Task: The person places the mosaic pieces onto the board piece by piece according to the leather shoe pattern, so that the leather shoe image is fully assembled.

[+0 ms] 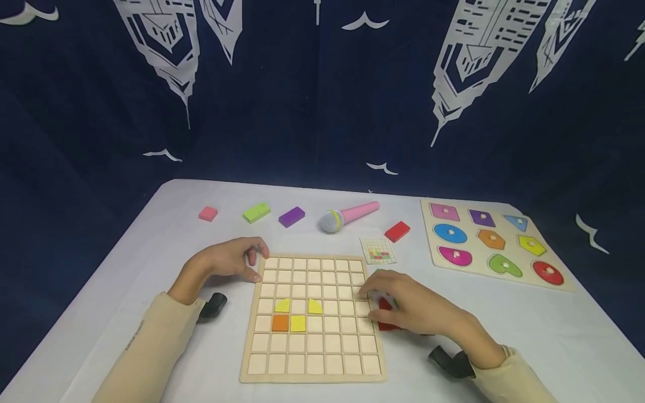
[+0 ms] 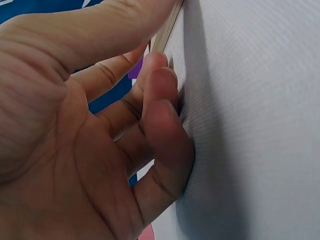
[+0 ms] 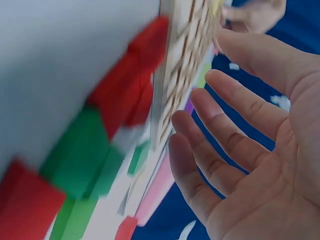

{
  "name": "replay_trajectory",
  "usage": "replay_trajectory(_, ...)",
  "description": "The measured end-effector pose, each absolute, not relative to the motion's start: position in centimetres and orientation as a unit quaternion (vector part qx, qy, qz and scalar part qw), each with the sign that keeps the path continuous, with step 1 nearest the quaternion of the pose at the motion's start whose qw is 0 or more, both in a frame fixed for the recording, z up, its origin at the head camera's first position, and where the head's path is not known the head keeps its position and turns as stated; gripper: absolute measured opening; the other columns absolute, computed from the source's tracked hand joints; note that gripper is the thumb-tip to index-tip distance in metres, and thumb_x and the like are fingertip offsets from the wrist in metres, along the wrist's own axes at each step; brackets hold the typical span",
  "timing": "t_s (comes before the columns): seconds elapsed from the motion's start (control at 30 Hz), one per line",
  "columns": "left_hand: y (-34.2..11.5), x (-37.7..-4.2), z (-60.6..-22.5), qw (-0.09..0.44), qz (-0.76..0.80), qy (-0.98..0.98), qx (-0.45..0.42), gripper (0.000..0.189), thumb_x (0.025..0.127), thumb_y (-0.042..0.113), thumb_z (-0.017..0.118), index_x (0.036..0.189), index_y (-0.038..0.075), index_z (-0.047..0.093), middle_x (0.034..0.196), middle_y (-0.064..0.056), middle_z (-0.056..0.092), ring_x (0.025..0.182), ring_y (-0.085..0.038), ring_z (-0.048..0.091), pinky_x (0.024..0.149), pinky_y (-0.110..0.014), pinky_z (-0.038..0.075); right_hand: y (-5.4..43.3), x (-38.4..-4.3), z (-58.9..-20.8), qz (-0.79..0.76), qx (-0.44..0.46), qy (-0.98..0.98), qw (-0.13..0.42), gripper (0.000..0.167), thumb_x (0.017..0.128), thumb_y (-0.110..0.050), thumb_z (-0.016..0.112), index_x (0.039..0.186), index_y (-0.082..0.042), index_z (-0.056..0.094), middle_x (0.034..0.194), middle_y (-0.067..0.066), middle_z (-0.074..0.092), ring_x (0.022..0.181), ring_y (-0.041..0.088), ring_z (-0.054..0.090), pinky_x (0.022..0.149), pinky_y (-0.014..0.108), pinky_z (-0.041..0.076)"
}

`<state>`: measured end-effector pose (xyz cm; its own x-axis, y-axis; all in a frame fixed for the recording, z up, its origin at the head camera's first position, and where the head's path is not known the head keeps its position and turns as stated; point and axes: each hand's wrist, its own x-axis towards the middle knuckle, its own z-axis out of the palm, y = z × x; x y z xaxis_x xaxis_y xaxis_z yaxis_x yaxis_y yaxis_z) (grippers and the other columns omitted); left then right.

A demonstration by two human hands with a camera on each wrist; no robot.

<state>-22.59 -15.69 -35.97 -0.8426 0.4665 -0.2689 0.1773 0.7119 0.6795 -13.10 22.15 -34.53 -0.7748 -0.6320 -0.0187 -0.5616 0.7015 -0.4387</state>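
A square wooden grid board (image 1: 317, 341) lies flat before me. In its cells sit an orange square tile (image 1: 280, 323), a yellow square tile (image 1: 298, 323) and two yellow quarter-round tiles (image 1: 315, 307). My left hand (image 1: 229, 258) holds the board's far left corner between thumb and index finger, its other fingers curled by the cloth. Over the board's right edge hovers my right hand (image 1: 410, 302), fingers parted and nothing between them in the right wrist view. Partly hidden beneath it are red pieces (image 3: 122, 85) and green pieces (image 3: 80, 155).
Behind the board lie a pink block (image 1: 208, 214), a lime block (image 1: 256, 212), a purple block (image 1: 291, 217), a pink toy microphone (image 1: 358, 212) and a red block (image 1: 397, 232). A pattern card (image 1: 378, 251) is near the board's far right corner. A shape puzzle (image 1: 478, 263) lies far right.
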Motion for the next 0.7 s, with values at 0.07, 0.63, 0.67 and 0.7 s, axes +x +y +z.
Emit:
replay_trajectory(0.07,-15.6,-22.5,-36.0,0.213,0.334,0.900,0.183,0.050,0.072,0.010,0.088,0.115,0.011,0.060,0.092,-0.008,0.053,0.081,-0.021,0.046,0.075,-0.033,0.039,23.0,-13.3,-34.6,-0.211,-0.315,0.922,0.080,0.035,0.087,-0.029,0.078,0.120,-0.021,0.069,0.118,-0.009,0.064,0.109,0.012,0.058,0.096,0.039,0.052)
replay_trajectory(0.63,-15.7,-22.5,-36.0,0.217,0.344,0.895,0.182,0.051,0.072,0.008,0.087,0.115,0.010,0.060,0.092,-0.008,0.052,0.081,-0.021,0.046,0.075,-0.033,0.038,27.3,-15.1,-34.4,-0.218,-0.241,0.934,0.145,0.034,0.079,-0.019,0.084,0.109,-0.023,0.071,0.118,-0.001,0.066,0.105,0.018,0.058,0.088,0.039,0.055)
replay_trajectory(0.67,-15.7,-22.5,-36.0,0.217,0.343,0.896,0.181,0.051,0.072,0.008,0.088,0.115,0.010,0.060,0.092,-0.008,0.052,0.081,-0.021,0.046,0.075,-0.033,0.038,27.4,-15.1,-34.5,-0.219,-0.240,0.934,0.145,0.033,0.078,-0.019,0.084,0.108,-0.023,0.071,0.118,-0.001,0.066,0.106,0.019,0.058,0.089,0.041,0.055)
replay_trajectory(0.7,-15.7,-22.6,-36.0,0.217,0.343,0.896,0.181,0.051,0.072,0.008,0.088,0.115,0.010,0.060,0.092,-0.008,0.052,0.081,-0.021,0.046,0.075,-0.033,0.038,27.4,-15.1,-34.5,-0.220,-0.239,0.935,0.145,0.032,0.078,-0.018,0.084,0.107,-0.024,0.071,0.118,-0.001,0.066,0.106,0.019,0.058,0.089,0.042,0.055)
